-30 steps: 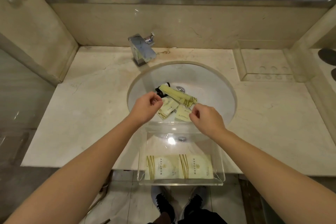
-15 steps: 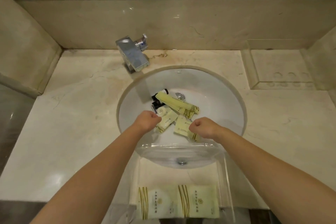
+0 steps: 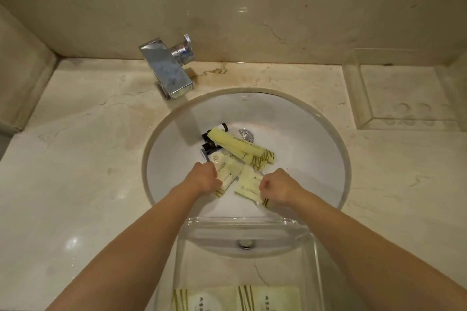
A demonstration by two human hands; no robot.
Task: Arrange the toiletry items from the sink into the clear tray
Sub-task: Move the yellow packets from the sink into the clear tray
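Several pale yellow toiletry packets lie in the white sink (image 3: 303, 134) beside small black-capped bottles (image 3: 211, 144) and two long yellow packets (image 3: 240, 148). My left hand (image 3: 203, 178) is down in the bowl with its fingers curled on a flat yellow packet (image 3: 228, 170). My right hand (image 3: 276, 188) pinches the near edge of another flat packet (image 3: 249, 184). The clear tray (image 3: 313, 260) sits at the sink's near rim, with two yellow packets (image 3: 237, 298) lying flat in its near end.
A chrome faucet (image 3: 168, 70) stands at the back left of the bowl. A second clear tray (image 3: 364, 98) sits at the back right of the marble counter (image 3: 88, 171). The drain (image 3: 246, 135) shows behind the packets.
Both hands have gone lower into the bowl and closed on the two flat packets. The camera has leaned closer over the sink.
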